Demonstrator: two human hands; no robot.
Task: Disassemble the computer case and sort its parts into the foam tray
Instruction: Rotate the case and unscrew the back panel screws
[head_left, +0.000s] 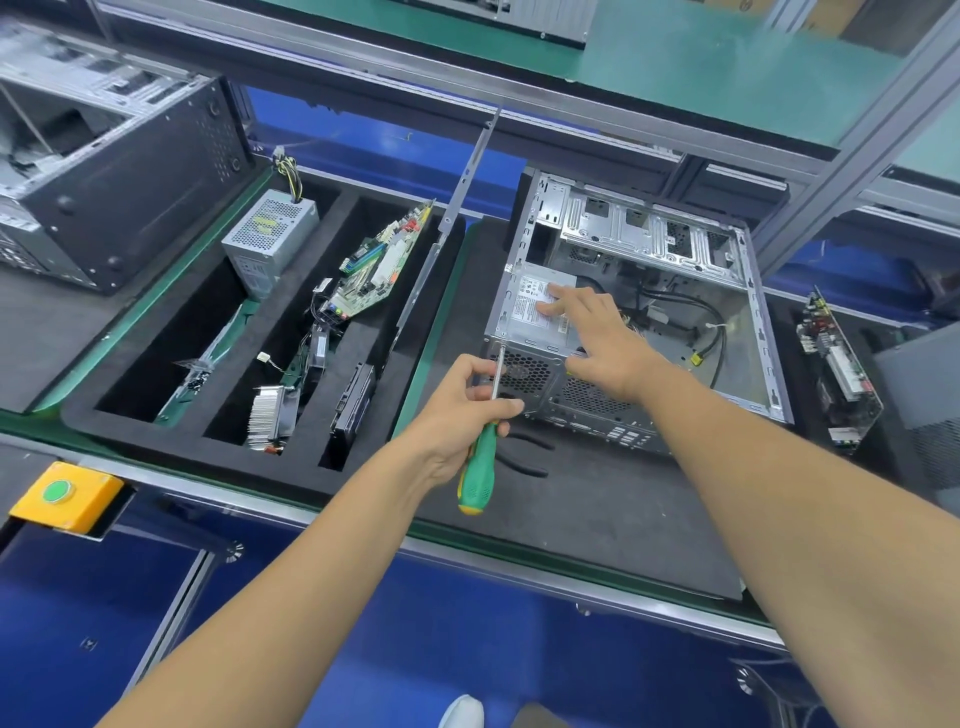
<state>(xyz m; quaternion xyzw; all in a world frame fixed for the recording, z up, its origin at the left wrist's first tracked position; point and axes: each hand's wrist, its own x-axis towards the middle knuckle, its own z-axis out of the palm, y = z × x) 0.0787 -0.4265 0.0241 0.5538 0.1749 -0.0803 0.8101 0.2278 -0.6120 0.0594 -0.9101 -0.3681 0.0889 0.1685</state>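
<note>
An open computer case lies on its side on a black mat, with a grey power supply still in its near left corner and loose black cables inside. My left hand grips a green and yellow screwdriver, its shaft pointing up at the case's rear corner. My right hand rests with fingers spread on top of the power supply. The black foam tray to the left holds a second power supply, a motherboard, a heatsink, a drive and a side panel.
Black pliers lie on the mat in front of the case. Another black case stands at far left. A further board stands in a tray at right. A yellow box with a green button sits on the bench edge.
</note>
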